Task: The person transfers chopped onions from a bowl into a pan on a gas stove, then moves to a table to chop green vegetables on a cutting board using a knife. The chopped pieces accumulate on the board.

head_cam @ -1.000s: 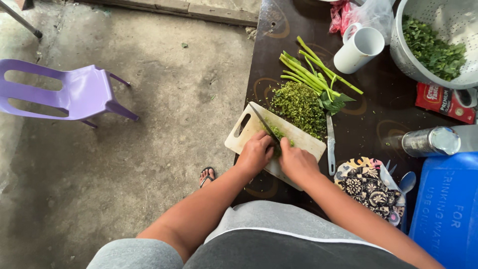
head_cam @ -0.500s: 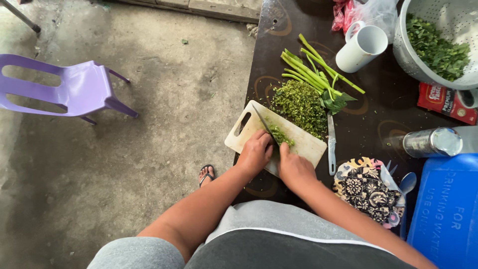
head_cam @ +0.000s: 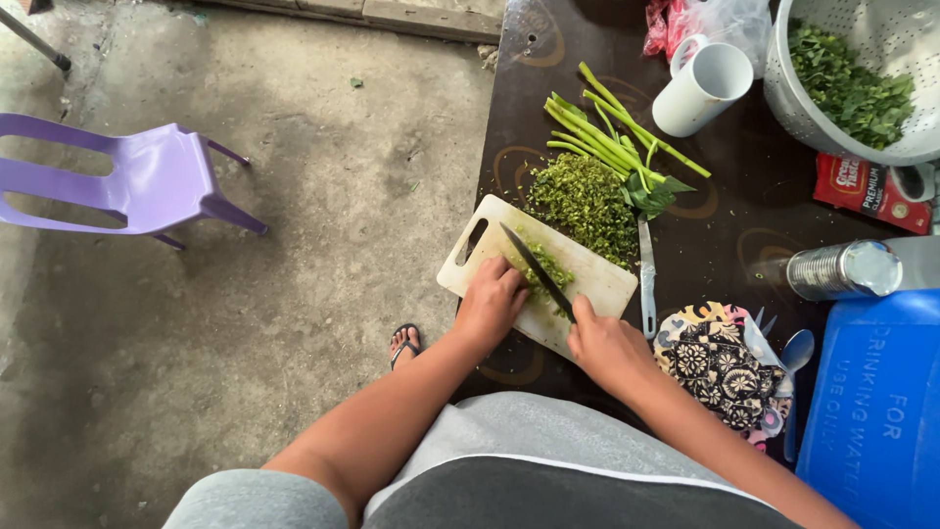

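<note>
My right hand (head_cam: 605, 343) grips the handle of a dark-bladed knife (head_cam: 534, 266), whose blade lies across a pale cutting board (head_cam: 597, 280) on a dark table (head_cam: 725, 245). My left hand (head_cam: 490, 299) presses down on a small bunch of green stems (head_cam: 550, 266) on the board, right beside the blade. A heap of finely chopped greens (head_cam: 586, 201) sits at the board's far edge. Whole green stalks (head_cam: 612, 132) lie beyond the heap.
A second knife (head_cam: 645, 274) lies right of the board. A white mug (head_cam: 701, 90), a colander of leaves (head_cam: 850, 78), a red packet (head_cam: 867, 188), a metal can (head_cam: 844, 270), a patterned cloth (head_cam: 720, 360) and a blue water container (head_cam: 876, 411) crowd the table. A purple plastic chair (head_cam: 127, 181) stands on the concrete floor at left.
The knife blade has shifted a little along the board as my right hand chops; my left hand stays on the stems. The view has barely moved.
</note>
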